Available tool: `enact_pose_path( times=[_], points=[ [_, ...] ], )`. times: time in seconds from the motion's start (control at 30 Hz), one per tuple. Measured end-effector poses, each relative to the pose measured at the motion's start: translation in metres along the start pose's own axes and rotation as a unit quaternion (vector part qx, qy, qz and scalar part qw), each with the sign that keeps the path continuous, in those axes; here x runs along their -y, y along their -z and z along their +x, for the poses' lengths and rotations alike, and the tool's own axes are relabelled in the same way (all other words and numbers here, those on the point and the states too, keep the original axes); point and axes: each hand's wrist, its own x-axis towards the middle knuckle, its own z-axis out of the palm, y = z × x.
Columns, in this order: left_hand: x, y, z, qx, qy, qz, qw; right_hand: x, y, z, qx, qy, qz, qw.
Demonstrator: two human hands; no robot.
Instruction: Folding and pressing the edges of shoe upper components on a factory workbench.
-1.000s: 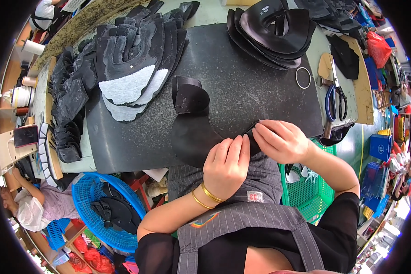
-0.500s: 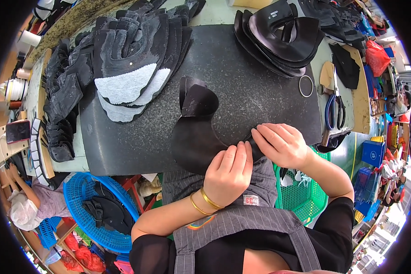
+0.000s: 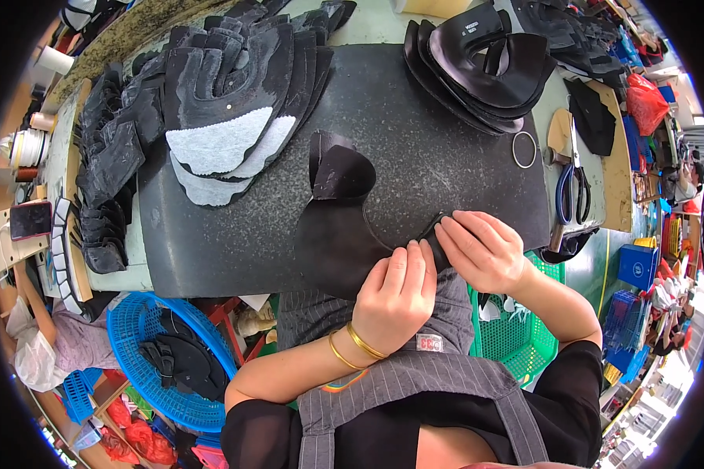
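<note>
A curved black leather shoe upper (image 3: 335,246) lies at the near edge of the dark work mat (image 3: 211,254), its far-left end folded upright. My left hand (image 3: 396,293), with two gold bangles at the wrist, pinches the upper's inner edge near the middle. Close by on the right, my right hand (image 3: 486,254) grips the other end, with its fingers bent over the edge. My fingers hide part of that end. Beyond, at the far right, sits a stack of similar black uppers (image 3: 516,74). At the far left lies a pile of black pieces with pale fabric toes (image 3: 223,144).
Right of the mat are scissors (image 3: 573,176) and a metal ring (image 3: 524,150). A blue basket (image 3: 121,336) with black pieces stands below left, a green basket (image 3: 524,348) below right. Folded black parts (image 3: 105,187) line the left side, near a phone (image 3: 30,220).
My right hand has shifted slightly to the right, and the upper's right end shows a little more beside its fingers. My left hand has barely moved.
</note>
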Motion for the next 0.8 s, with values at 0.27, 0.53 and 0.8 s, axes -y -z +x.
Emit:
enact_pose_path(
  times=[0.27, 0.53, 0.8],
  points=[
    [-0.0010, -0.0012, 0.0001, 0.010, -0.016, 0.026, 0.999, -0.0022, 0.0014, -0.0014, 0.023, 0.024, -0.008, 0.999],
    [-0.0004, -0.0001, 0.0017, 0.007, -0.023, 0.024, 0.999, 0.0010, 0.0040, 0.0012, 0.047, 0.008, 0.002, 0.999],
    [0.0004, -0.0009, 0.0003, 0.012, -0.023, 0.021, 0.999, -0.0046, 0.0018, 0.0028, 0.049, 0.019, 0.010, 0.999]
  ],
)
